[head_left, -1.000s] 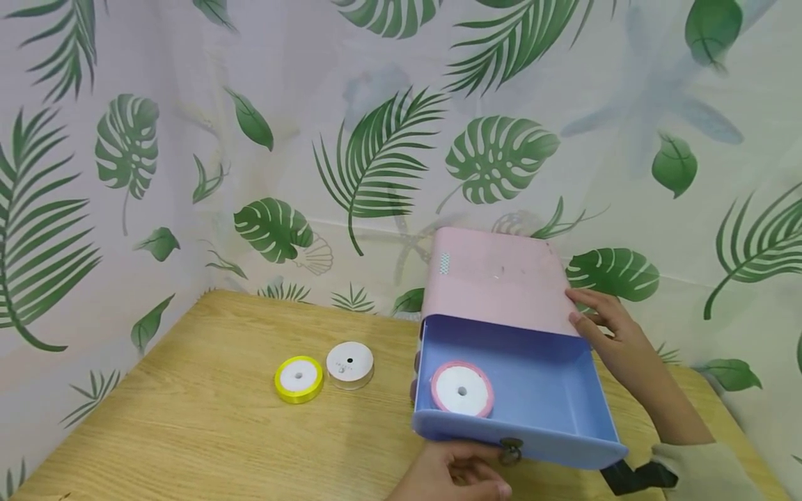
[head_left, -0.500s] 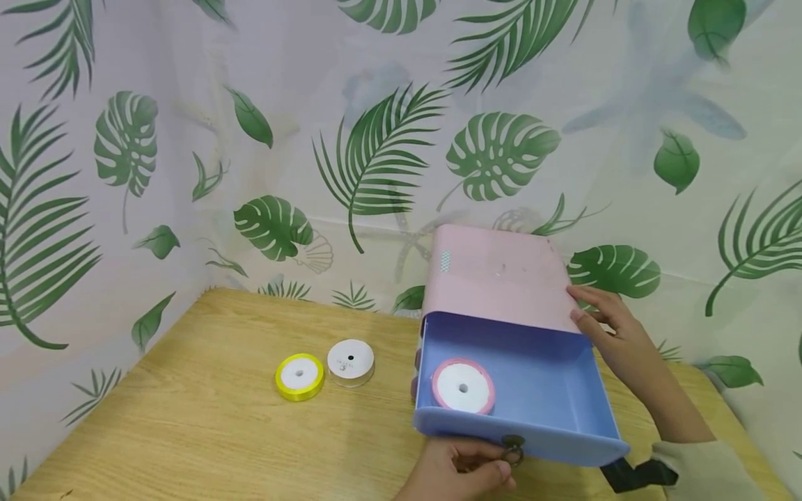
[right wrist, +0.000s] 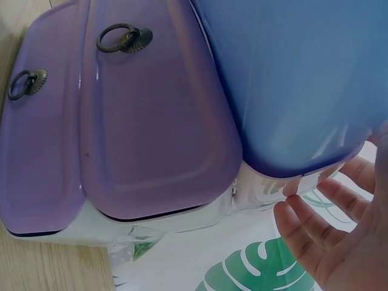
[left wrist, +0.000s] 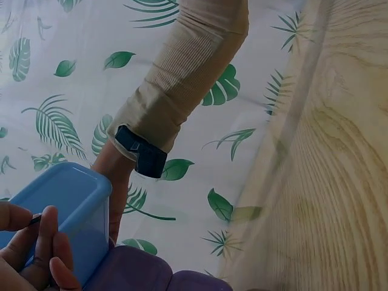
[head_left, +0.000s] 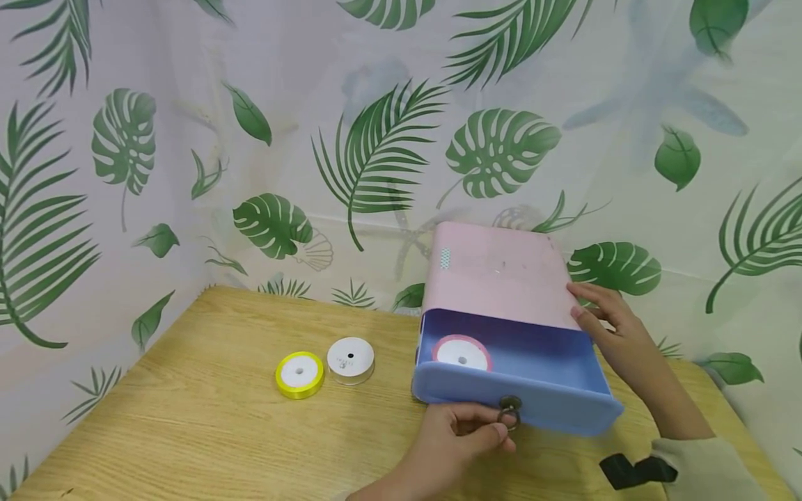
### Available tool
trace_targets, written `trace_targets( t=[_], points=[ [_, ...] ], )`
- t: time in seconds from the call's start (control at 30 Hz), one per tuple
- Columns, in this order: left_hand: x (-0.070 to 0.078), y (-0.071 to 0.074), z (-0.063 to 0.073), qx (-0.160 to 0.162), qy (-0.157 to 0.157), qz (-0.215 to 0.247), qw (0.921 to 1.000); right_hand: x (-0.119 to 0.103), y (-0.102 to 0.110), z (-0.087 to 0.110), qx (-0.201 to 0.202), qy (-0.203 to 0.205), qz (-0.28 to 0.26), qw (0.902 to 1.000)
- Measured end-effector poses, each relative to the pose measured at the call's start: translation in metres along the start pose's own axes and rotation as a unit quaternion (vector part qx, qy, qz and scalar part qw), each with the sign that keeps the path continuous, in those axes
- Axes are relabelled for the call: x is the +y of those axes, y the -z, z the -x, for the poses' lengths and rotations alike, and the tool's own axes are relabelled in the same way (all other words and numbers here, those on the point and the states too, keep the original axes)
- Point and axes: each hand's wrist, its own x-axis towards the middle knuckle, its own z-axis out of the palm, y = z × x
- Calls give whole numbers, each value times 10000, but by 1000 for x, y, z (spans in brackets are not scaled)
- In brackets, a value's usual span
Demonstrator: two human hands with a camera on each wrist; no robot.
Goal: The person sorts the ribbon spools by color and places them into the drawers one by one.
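Wooden table (head_left: pixel 188 424) bears pink cabinet (head_left: pixel 501 278). Blue drawer (head_left: pixel 564 400) stands partly pulled out; two closed purple drawers (right wrist: pixel 151 121) lie next to it in right wrist view. Right hand (head_left: pixel 620 341): fingers apart, slightly bent, touching cabinet side, gripping nothing. Left hand (head_left: pixel 454 442): fingers curled, pinching at drawer front. Pink-rimmed spool (head_left: pixel 454 348) inside blue drawer, at left. Yellow spool (head_left: pixel 299 374) on table, just beside white spool (head_left: pixel 351 365). Ring handle (head_left: pixel 510 403) between left thumb and finger.

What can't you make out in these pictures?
Head view: lower part of the pink-edged spool, hidden by the blue drawer front.
Head view: print on the white spool, too small to read.
Left wrist view: rest of the left hand, cut off by the left and bottom edges.
Right wrist view: insides of the purple drawers, hidden by their fronts.
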Motion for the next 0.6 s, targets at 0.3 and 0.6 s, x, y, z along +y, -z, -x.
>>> trace_targets(
  t=[0.3,0.6],
  points=[
    [2,0,-17,348,-59,-119,9993,1,1,0,49,12,80,10000],
    [4,5,-35,489,236,-281,9981,2,2,0,103,128,176,9997]
  ],
)
